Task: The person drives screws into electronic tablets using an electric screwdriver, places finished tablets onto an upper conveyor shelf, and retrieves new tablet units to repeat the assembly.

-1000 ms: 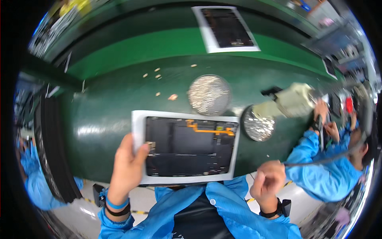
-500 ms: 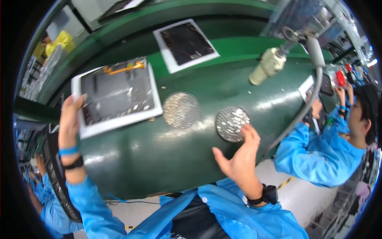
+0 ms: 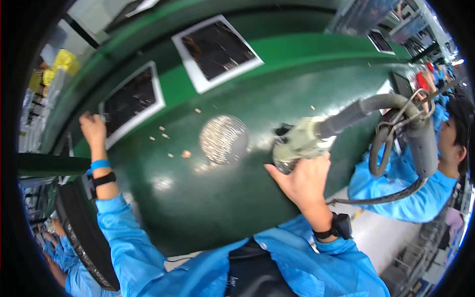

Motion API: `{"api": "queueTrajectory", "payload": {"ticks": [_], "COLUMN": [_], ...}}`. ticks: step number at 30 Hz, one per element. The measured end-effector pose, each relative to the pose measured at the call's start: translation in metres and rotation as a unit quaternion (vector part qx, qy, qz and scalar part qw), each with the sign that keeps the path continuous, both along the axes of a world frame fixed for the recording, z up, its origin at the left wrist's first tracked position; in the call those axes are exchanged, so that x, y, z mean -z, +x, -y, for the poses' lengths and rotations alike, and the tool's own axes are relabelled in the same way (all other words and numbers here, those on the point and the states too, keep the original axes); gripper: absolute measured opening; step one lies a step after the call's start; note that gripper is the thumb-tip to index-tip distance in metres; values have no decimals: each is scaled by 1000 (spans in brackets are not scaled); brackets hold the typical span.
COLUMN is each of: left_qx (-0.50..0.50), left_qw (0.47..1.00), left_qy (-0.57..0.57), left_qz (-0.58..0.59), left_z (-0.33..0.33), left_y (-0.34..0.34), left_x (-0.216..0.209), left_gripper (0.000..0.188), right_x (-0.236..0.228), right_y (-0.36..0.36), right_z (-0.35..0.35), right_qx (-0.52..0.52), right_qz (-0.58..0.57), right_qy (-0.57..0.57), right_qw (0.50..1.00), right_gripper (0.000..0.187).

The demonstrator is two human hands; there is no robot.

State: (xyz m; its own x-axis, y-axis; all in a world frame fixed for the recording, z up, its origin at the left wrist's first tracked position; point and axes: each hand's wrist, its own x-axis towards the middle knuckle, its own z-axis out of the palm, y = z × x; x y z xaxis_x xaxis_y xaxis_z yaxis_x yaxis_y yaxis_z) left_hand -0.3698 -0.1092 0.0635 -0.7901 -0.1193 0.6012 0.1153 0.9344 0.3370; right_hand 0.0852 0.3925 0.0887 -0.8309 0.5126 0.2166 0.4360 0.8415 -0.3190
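So the dark green workbench top [image 3: 208, 198] took up most of the view, bending away toward the rim. Behind it ran a brighter green belt [image 3: 307, 49] with a white-framed dark panel [image 3: 217, 49] lying on it, and a second white-framed dark panel [image 3: 131, 101] sat nearer the left end.

The left hand [image 3: 93, 129] was stretched out to that second panel's lower left corner, fingers curled on the edge, though I couldn't tell how firmly it gripped. It had a blue band and a black wrist strap below it.

The right hand [image 3: 303, 179] was wrapped around the pale grey-green handheld power tool [image 3: 303, 143], which hung on a thick grey hose [image 3: 396, 114] looping off to the right. The tool's nose sat low over the bench, just right of a round silvery dish of tiny parts [image 3: 223, 138].

A few small tan scraps [image 3: 186, 154] were scattered left of the dish. A co-worker in a blue coat [image 3: 405, 198] sat at the right.
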Motion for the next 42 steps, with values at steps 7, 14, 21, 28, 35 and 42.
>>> {"api": "queueTrajectory", "payload": {"ticks": [7,14,21,28,35,42], "left_qx": [231,307,317,349,329,340], "left_qw": [959,936,917,905,914,916], "left_qy": [155,151,221,235,223,213], "left_qz": [61,86,95,62,80,35], "left_z": [-176,-215,-210,-211,-197,-202], "left_y": [198,271,273,272,275,267], "left_x": [-5,-4,1,1,6,5], "left_gripper": [30,28,22,26,27,25], "right_x": [-7,-25,-75,9,14,12], "right_y": [14,16,-187,-403,-430,-422], "right_z": [-6,43,105,-58,-59,-58], "right_qx": [20,14,-202,99,72,-58], "right_qz": [-35,-50,-224,3,220,26], "right_qy": [3,85,41,-33,-36,-103], "right_qw": [999,995,953,995,972,993], "right_gripper": [114,94,31,53,51,33]}}
